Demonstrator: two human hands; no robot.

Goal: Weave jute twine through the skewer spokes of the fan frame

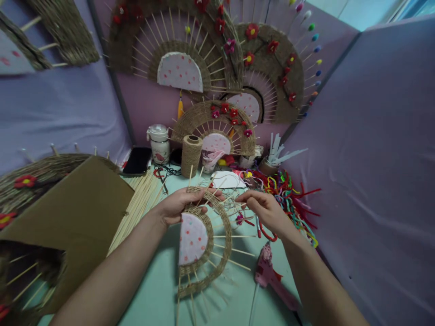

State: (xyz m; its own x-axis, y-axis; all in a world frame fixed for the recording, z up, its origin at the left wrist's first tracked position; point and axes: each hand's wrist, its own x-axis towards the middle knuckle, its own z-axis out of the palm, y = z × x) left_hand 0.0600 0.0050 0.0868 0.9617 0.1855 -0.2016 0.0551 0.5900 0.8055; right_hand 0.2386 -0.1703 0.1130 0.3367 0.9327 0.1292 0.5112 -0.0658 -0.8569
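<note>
My left hand (176, 203) grips the upper part of a half-round woven fan (227, 235), thumb in front and fingers behind. Thin sticks fan out from its dotted cloth centre (193, 240), and two bands of twine weaving run across them. To the right of the fan's upper edge, my right hand (268, 210) is closed in a pinch on a thin strand of twine (234, 204), close to the stick ends. Loose loops of twine lie behind the fan, and the strand's exact path is hard to make out.
A pink glue gun (270, 276) lies at right, near red-handled scissors (268, 233) and colourful pipe cleaners (288, 199). Behind stand a twine spool (191, 156) and white jar (159, 145). Loose sticks (137, 203) and cardboard (78, 213) lie left. Finished fans (210, 113) line the back.
</note>
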